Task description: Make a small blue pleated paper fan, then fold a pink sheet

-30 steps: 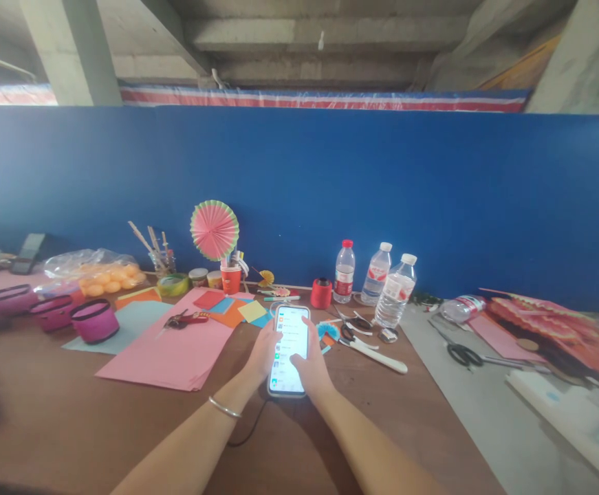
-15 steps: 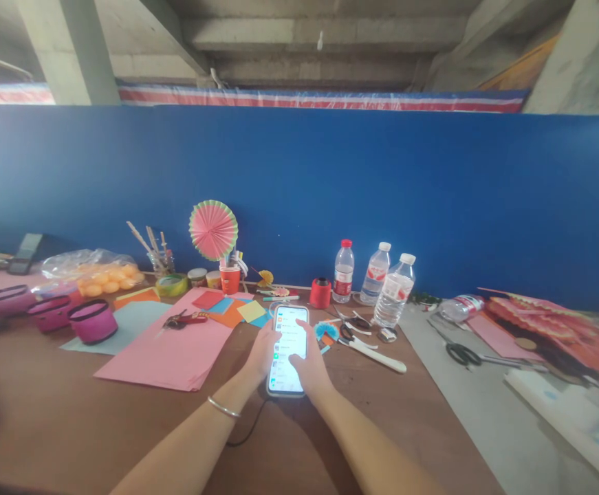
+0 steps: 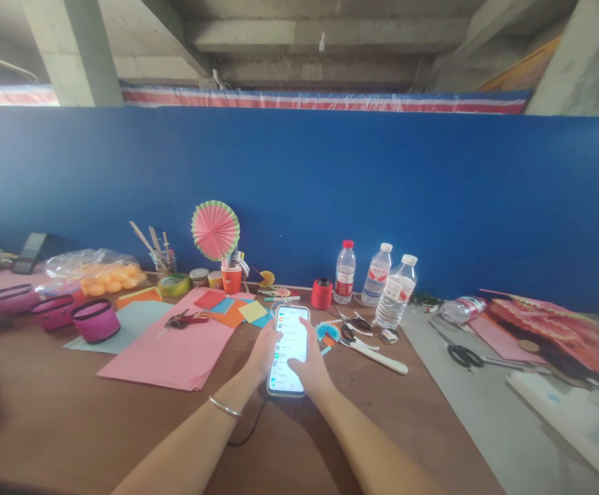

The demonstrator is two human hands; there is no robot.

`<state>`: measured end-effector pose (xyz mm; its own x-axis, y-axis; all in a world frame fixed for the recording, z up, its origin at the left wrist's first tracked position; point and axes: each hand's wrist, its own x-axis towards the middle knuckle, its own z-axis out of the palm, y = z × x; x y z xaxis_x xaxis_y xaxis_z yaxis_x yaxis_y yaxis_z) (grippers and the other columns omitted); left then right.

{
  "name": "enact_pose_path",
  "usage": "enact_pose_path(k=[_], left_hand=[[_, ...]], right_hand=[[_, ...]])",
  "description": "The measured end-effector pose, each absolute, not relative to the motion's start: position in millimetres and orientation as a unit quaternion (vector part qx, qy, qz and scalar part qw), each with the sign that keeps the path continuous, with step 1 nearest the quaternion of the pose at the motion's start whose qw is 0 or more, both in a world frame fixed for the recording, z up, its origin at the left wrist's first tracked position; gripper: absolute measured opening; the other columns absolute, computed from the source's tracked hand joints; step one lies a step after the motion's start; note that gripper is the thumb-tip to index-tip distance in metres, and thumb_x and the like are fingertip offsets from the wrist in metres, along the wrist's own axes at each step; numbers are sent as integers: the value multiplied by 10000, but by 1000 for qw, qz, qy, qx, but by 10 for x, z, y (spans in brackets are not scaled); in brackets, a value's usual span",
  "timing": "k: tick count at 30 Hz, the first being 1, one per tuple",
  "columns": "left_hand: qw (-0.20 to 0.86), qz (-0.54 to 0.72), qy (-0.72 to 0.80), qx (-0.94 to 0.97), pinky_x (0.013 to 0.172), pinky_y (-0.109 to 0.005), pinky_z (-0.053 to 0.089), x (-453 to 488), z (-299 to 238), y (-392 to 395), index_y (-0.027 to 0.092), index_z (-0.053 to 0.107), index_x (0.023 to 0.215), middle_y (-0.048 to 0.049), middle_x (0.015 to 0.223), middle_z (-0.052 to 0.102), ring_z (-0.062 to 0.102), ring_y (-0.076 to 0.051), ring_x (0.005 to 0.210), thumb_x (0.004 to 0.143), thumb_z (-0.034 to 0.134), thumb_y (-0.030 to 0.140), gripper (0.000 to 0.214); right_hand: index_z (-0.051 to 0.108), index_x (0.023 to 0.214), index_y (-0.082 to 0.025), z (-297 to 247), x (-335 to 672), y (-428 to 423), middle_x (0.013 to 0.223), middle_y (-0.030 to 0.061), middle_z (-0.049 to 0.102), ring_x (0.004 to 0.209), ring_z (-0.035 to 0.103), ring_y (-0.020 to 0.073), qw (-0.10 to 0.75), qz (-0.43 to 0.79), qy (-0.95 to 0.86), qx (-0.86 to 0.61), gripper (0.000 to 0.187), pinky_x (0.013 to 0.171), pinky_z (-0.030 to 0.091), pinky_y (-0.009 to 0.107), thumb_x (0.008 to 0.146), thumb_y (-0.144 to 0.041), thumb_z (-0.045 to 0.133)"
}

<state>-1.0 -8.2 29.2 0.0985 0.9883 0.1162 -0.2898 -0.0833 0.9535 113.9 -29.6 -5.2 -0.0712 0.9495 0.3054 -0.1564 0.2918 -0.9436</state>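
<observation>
A smartphone with a lit screen showing a list is held upright between my two hands, above the brown table. My left hand is closed around its left edge, with a silver bangle on that wrist. My right hand grips the right edge, its thumb lying over the screen. A dark cable runs from below the phone. Scissors and a blue folded-paper piece lie just right of the phone. Pink paper sheets are to its left.
Water bottles and a red thread spool stand at the back. A pink paper fan rises from a red cup. Purple fabric rings sit left. More scissors lie right. A blue partition closes the back.
The view has shifted very slightly, so the table items appear a little further right. Both hands keep hold of the smartphone, and its screen shows the same list.
</observation>
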Motion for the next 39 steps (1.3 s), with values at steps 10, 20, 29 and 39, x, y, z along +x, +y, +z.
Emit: enact_pose_path(k=[10,20,29,39], left_hand=[[554,560,374,490,586,-271,452,-13,245,-64,136,519,1020,-35,798,652,612,-193,696,555,430,83,477],[551,566,375,486,630,-288,458,11,244,-57,141,532,998,-46,833,654,613,-201,729,622,446,140,385],[552,577,378,469,565,-265,443,-3,235,-77,141,557,958,-20,740,647,603,-186,643,559,444,83,419],[582,614,381,374,506,-254,434,-122,191,43,136,558,770,-8,615,624,574,-158,525,669,541,312,203]], right_hand=[[178,1346,-272,-65,1100,-275,1340,17,357,1182,397,211,626,535,-479,-304,857,949,369,384,562,-44,438],[124,1355,-266,-55,1066,-266,1365,17,333,1268,283,196,654,523,-455,-303,903,1016,282,401,531,-66,437],[108,1358,-244,-65,1084,-264,1377,37,303,1248,319,204,634,512,-480,-325,917,999,310,394,526,-49,444],[2,1379,-231,-87,1096,-293,1371,95,314,1209,372,247,552,487,-594,-325,1056,968,327,423,530,-46,603]])
